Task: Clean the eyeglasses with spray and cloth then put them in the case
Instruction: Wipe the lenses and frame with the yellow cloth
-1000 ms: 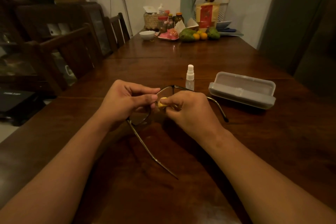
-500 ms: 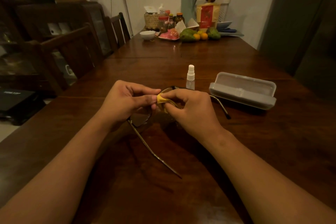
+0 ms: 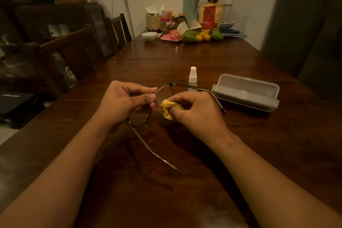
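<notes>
Thin-framed eyeglasses [image 3: 166, 88] with both arms unfolded hang just above the dark wooden table [image 3: 185, 181]. My left hand [image 3: 124, 101] pinches the frame at the bridge between thumb and fingers. My right hand [image 3: 196, 111] grips a small bunched yellow cloth [image 3: 166, 109] and holds it against the lower edge of one lens. A small clear spray bottle [image 3: 192, 78] with a white cap stands upright behind the glasses. To its right lies an open grey eyeglass case [image 3: 246, 91], with nothing visible inside.
At the table's far end stand a white bowl [image 3: 149, 36], a pink dish [image 3: 171, 36], jars, a woven basket [image 3: 153, 22] and green and orange fruit [image 3: 201, 36]. Wooden chairs [image 3: 74, 55] line the left side. A dark door [image 3: 314, 24] is on the right.
The glasses have tilted so that the far lens rises clear of my right hand. The yellow cloth has slid lower on the lens and shows more.
</notes>
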